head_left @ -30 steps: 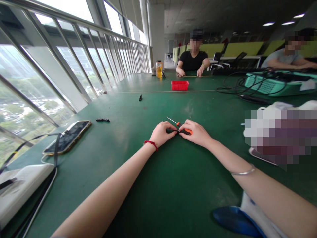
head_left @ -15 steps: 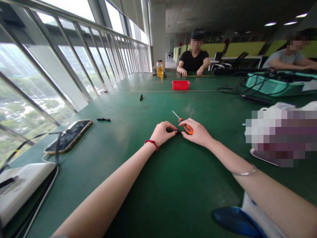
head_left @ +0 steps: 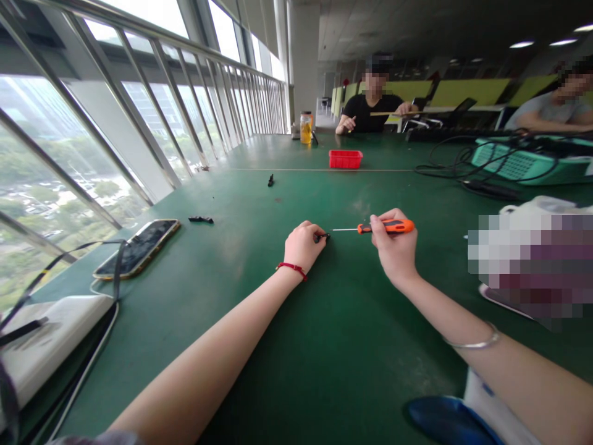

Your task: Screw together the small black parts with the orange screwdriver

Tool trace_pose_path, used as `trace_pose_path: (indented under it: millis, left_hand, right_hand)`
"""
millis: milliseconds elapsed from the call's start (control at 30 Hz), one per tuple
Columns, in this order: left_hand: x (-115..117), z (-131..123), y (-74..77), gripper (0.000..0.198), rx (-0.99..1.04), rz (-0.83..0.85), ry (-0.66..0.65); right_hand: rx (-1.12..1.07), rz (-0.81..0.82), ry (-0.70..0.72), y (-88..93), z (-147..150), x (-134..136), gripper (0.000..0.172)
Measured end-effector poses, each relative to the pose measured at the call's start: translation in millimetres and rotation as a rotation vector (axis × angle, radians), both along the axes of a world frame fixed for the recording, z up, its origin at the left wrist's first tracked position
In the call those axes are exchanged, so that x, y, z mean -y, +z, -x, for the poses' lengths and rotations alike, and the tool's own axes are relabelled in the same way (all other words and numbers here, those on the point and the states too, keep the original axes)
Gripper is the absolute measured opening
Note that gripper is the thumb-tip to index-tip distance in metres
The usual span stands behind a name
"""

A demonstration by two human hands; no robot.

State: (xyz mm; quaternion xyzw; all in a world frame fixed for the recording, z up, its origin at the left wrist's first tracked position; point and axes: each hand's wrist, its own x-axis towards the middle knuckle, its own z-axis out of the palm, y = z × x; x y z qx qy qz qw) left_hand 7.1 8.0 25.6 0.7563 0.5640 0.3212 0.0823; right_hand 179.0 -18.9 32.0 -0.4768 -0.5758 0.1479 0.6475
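Observation:
My left hand [head_left: 303, 244] rests on the green table with its fingers closed round a small black part [head_left: 322, 237], whose end sticks out to the right; its exact kind is too small to tell. In my right hand [head_left: 396, 247] is a screwdriver [head_left: 386, 227] with an orange and black handle, gripped by thumb and fingers. Its thin metal shaft lies nearly level and points left, the tip close to the black part; whether they touch I cannot tell. Two more small black parts lie farther off, one piece [head_left: 201, 219] to the left and another piece [head_left: 271, 180] toward the back.
A red bin [head_left: 345, 159] stands ahead, with a jar [head_left: 306, 128] behind it. Left are a phone [head_left: 139, 248] and a white power strip [head_left: 60, 340] with cables. A teal basket [head_left: 523, 165] is at right. One person [head_left: 375, 111] sits opposite, another far right.
The screwdriver has swung from slanting across my right palm to nearly level, pointing left. My right hand has moved right, off the black part. The person opposite has lifted a long thin strip.

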Motion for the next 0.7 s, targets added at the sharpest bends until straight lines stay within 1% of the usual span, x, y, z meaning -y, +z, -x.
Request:
trace_pose_path:
  millis: [100,267,700]
  left_hand:
    - [1.5,-1.1,0.8,0.011,-0.02,0.004,-0.002]
    - [1.9,-1.0,1.0,0.011,-0.022,0.001,-0.003]
    - [2.1,-1.2,1.3,0.012,-0.031,-0.008,-0.003]
  right_hand:
    - [0.033,0.022,0.018,1.3,3.1,3.3,0.029]
    - [0.066,0.03,0.009,1.1,1.8,3.2,0.029]
    - [0.025,0.046,0.044,-1.4,0.1,0.4,0.028]
